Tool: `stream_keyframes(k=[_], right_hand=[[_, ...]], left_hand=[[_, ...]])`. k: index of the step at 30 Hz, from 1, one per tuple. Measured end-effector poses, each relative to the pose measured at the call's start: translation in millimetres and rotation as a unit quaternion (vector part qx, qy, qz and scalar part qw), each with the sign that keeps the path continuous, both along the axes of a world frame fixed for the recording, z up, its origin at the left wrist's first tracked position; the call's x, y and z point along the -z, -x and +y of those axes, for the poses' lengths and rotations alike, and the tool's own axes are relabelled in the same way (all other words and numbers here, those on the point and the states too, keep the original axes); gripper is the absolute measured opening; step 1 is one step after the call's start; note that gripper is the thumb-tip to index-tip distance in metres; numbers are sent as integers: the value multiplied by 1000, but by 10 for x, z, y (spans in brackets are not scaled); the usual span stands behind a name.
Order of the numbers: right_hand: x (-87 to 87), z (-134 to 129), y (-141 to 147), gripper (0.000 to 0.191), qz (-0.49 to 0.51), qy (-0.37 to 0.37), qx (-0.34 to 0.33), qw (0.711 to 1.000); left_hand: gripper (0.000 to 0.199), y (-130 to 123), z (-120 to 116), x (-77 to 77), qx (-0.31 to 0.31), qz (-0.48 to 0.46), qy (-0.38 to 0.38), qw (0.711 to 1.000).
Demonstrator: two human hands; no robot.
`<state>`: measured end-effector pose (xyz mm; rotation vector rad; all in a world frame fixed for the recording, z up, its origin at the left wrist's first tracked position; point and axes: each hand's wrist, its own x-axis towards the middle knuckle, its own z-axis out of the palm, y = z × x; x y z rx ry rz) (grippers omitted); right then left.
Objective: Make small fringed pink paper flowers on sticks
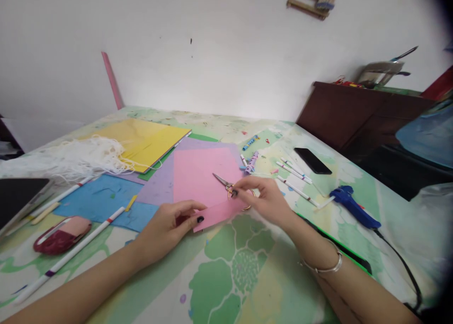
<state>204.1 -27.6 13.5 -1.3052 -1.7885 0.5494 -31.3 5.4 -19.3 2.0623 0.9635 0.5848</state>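
Head view: two hands, one pink strip, one pair of scissors

Clock positions are read from the strip, with twelve toward the wall.

Hands, two. Left hand point(173, 222): thumb and fingers closed on the near-left end of the strip. Right hand point(264, 199): thumb and forefinger pinched on the other end; one rigid bangle point(329, 262) at the wrist.

Pink strip point(217, 216), one: thin, smooth, long, held between both hands at the dial's centre.

Scissors point(222, 180), one pair: metal blades, looped handles, at one o'clock, partly behind the right hand; whether its fingers hold the loops cannot be told.

Pink sheet point(198, 173), one: flat, at eleven, on a purple sheet point(155, 187).

Yellow sheet point(148, 137), at least one: glossy, toward ten.

Blue sheet point(102, 203), one: at nine.

White string point(88, 156), one tangled heap: at ten.

Red-and-pink case point(62, 234), one: rounded, just below nine.

White sticks point(297, 191), at least three at two o'clock: slim, round, banded; one longer banded stick point(85, 243) near half past eight.

Purple roll point(252, 163), one: patterned, at one.

Black phone point(313, 161), one: flat, at two.

Blue glue gun point(354, 208), one: plastic, corded, at three.
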Motion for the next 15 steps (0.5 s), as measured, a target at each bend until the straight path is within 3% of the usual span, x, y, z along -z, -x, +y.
stream_keyframes(k=[2, 4, 7, 9, 11, 15], right_hand=[[-81, 65, -228, 14, -33, -41, 103, 993], [-152, 124, -549, 14, -129, -60, 213, 967], [-190, 188, -1086, 19, -279, 22, 368, 887], [-163, 214, -1348, 22, -289, 57, 398, 869], [-114, 238, -1457, 22, -290, 76, 396, 868], [-32, 278, -1306, 21, -301, 83, 334, 890]], left_hand=[[26, -12, -22, 1, 3, 16, -22, 1000], [26, -27, -48, 2, 6, 23, -34, 999], [28, -47, -76, 17, 16, 32, -44, 998], [30, -63, -81, 33, 20, 43, -56, 997], [30, -79, -77, 47, 20, 51, -60, 997], [31, -88, -65, 48, 9, 27, -16, 999]])
